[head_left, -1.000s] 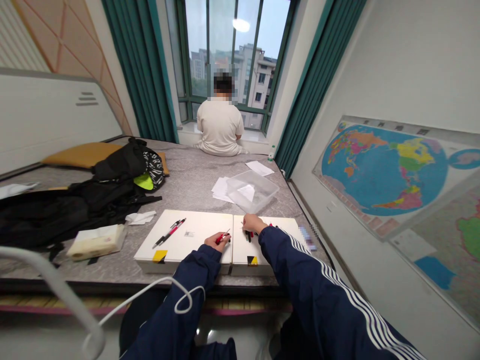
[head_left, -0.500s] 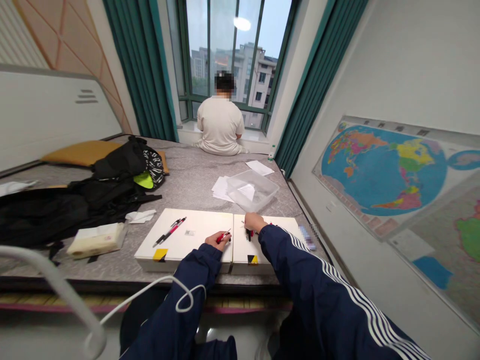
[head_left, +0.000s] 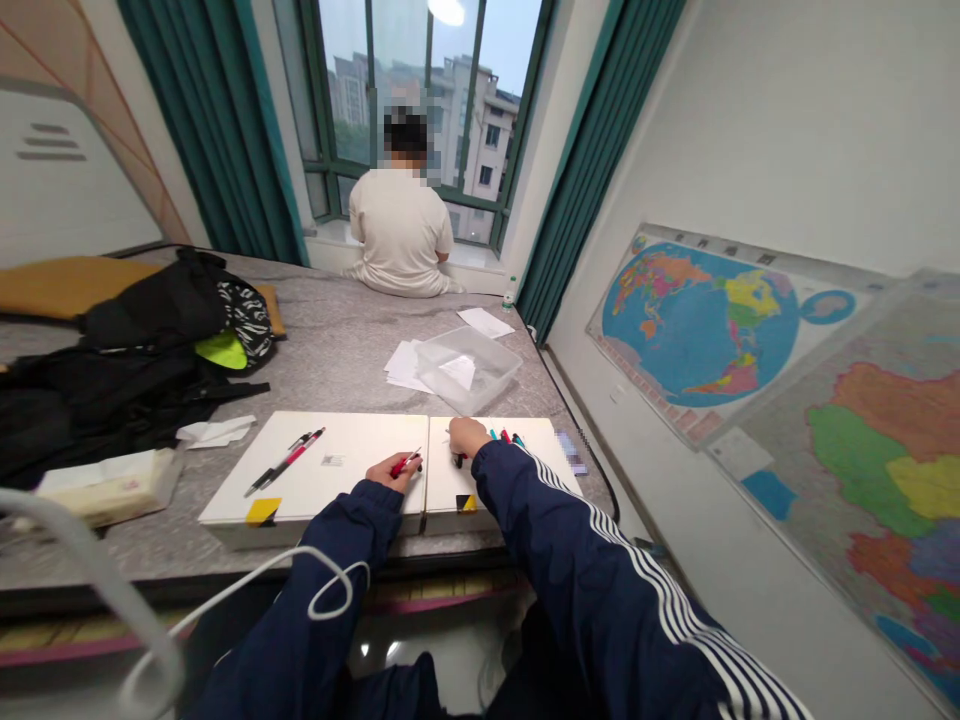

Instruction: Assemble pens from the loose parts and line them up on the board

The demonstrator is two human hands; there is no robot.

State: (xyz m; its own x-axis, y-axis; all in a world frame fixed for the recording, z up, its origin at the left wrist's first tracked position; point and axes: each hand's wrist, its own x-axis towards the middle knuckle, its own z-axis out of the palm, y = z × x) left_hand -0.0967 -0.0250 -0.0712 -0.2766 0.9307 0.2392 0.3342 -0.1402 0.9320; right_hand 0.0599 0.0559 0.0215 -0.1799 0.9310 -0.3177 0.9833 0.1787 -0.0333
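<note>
My left hand (head_left: 390,472) is closed around a red pen piece (head_left: 406,464) with a thin tip pointing up and right. It rests over the right part of the left white box (head_left: 352,425). My right hand (head_left: 468,437) is closed in a pinch above the right white box (head_left: 442,495); what its fingers hold is hidden. Small dark pen parts (head_left: 458,461) show just below it. Teal, red and dark pen ends (head_left: 505,436) peek out beyond my right sleeve. Several pens (head_left: 286,462), one red and black, lie side by side on the left box.
A clear plastic bin (head_left: 476,375) stands behind the boxes, beside white papers (head_left: 407,368). At left are a tissue pack (head_left: 112,485) and a black backpack (head_left: 150,310). A white cable (head_left: 247,585) crosses my left sleeve. A person (head_left: 401,230) sits facing the window.
The view has turned rightward, so everything appears shifted left. Both hands keep nearly the same places over the boxes, and the left still holds the red pen piece.
</note>
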